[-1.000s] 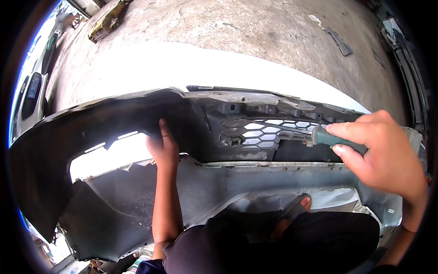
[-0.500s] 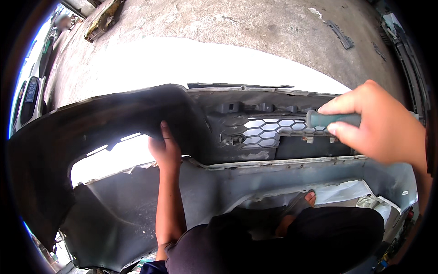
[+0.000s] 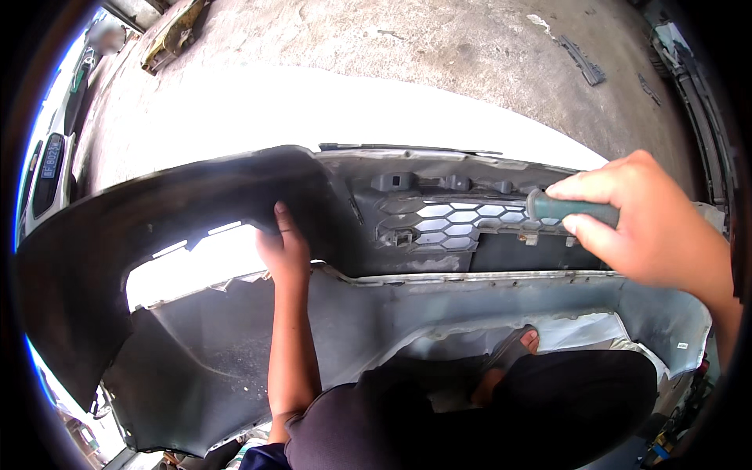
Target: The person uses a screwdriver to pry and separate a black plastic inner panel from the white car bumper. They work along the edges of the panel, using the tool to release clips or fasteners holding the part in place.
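A large dark plastic bumper cover [image 3: 180, 200] lies across my view, with a honeycomb grille [image 3: 442, 227] in its middle-right. A grey plastic panel [image 3: 392, 301] runs along the near side, below it. My left hand [image 3: 283, 249] grips the dark cover beside its left opening, thumb up on the inner face and fingertips hidden or blurred. My right hand [image 3: 634, 211] is closed round a green tool handle [image 3: 572, 209], held over the grille's upper right. The tool's thin shaft is hard to make out against the grille.
Concrete floor [image 3: 423, 78] with a white sheet [image 3: 345, 102] lies beyond. A yellowish part [image 3: 171, 39] and dark strips [image 3: 587, 70] rest on it. A white car [image 3: 53, 176] stands at far left, long dark parts [image 3: 689, 117] at far right. My knee [image 3: 572, 399] and sandaled foot [image 3: 521, 345] show below.
My right hand with the tool has moved up and slightly left since a second ago, its handle now more level. My left hand keeps its grip, with little change.
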### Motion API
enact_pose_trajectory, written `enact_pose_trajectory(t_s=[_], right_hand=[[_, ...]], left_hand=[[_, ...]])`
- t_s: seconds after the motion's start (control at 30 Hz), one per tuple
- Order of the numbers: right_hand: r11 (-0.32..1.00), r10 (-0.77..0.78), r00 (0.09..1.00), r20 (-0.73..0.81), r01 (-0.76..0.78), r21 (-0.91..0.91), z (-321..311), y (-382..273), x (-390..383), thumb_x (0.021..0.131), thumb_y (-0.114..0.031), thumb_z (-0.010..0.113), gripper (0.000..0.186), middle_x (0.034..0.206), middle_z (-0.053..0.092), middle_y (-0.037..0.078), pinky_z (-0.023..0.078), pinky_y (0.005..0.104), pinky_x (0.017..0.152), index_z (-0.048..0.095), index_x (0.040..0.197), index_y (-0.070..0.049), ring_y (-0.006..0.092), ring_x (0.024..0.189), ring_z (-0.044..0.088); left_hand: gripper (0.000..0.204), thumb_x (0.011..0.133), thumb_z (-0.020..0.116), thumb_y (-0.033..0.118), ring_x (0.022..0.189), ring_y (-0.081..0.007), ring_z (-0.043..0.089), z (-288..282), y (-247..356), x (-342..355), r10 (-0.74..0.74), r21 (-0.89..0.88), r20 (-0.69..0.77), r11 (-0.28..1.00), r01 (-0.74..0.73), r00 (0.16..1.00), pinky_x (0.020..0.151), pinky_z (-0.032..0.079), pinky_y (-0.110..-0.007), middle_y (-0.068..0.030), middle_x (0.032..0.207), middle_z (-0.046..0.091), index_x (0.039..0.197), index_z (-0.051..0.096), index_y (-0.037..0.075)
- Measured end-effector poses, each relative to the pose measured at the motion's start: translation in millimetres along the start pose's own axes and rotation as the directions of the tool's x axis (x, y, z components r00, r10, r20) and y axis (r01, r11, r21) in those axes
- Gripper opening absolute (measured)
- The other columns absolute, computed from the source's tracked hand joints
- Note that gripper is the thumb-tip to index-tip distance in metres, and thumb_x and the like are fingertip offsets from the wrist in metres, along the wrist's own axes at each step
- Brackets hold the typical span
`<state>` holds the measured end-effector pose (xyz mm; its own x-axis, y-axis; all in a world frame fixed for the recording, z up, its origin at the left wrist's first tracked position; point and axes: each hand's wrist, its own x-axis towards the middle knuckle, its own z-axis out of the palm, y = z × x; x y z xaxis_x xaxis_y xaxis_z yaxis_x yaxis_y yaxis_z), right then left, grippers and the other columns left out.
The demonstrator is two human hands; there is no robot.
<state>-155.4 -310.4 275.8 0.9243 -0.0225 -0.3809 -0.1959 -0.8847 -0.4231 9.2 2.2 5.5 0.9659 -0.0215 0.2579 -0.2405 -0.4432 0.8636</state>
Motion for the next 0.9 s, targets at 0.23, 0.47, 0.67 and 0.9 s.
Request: enact_pose_trajectory(t_s=[0.23, 0.47, 0.67, 0.9], right_hand=[[0.912, 0.288, 0.957, -0.032, -0.264, 0.315, 12.8, 18.7, -25.3, 0.082, -0.007, 0.063, 0.027, 0.094, 0.073, 0.018, 0.052, 0.0323, 0.076, 0.070, 0.105, 0.007, 0.0212, 0.084, 0.069], [0.791, 0.406, 0.910, 0.081, -0.395, 0.467, 16.2, 27.2, -26.1, 0.085, -0.007, 0.064, 0.026, 0.092, 0.072, 0.014, 0.051, 0.0313, 0.077, 0.070, 0.105, 0.007, 0.0173, 0.084, 0.066], [0.851, 0.345, 0.938, 0.036, -0.329, 0.409, 20.7, 30.4, -29.7, 0.084, -0.008, 0.063, 0.027, 0.094, 0.073, 0.016, 0.052, 0.0324, 0.079, 0.070, 0.106, 0.007, 0.0201, 0.085, 0.067], [0.998, 0.038, 0.999, 0.034, -0.040, 0.044, 6.5, 42.8, -7.1, 0.080, -0.009, 0.064, 0.029, 0.093, 0.072, 0.018, 0.054, 0.0369, 0.075, 0.071, 0.106, 0.002, 0.0316, 0.081, 0.068]], left_hand=[[0.032, 0.101, 0.059, 0.022, 0.092, -0.0218, 0.066, 8.4, -0.4, -1.4, -0.082, -0.072, 0.073, 0.994, 0.087, 0.994, 0.084, 0.050, -0.032, -0.0150, 0.100, 0.071, 0.111, 0.063, -0.008], [0.033, 0.100, 0.061, 0.023, 0.093, -0.0208, 0.067, 9.5, 1.7, -3.3, -0.057, -0.113, 0.067, 0.991, 0.064, 0.996, 0.085, 0.050, -0.031, -0.0138, 0.102, 0.071, 0.111, 0.063, -0.008], [0.030, 0.099, 0.062, 0.021, 0.085, -0.0155, 0.065, 11.0, -0.2, -1.9, -0.004, -0.110, 0.034, 0.994, 0.007, 0.999, 0.079, 0.050, -0.028, -0.0110, 0.095, 0.071, 0.107, 0.064, -0.007], [0.028, 0.098, 0.063, 0.018, 0.090, -0.0206, 0.067, 9.9, 3.8, -2.9, 0.025, -0.064, 0.037, 0.998, -0.022, 0.999, 0.084, 0.050, -0.032, -0.0133, 0.099, 0.072, 0.110, 0.065, -0.007]])
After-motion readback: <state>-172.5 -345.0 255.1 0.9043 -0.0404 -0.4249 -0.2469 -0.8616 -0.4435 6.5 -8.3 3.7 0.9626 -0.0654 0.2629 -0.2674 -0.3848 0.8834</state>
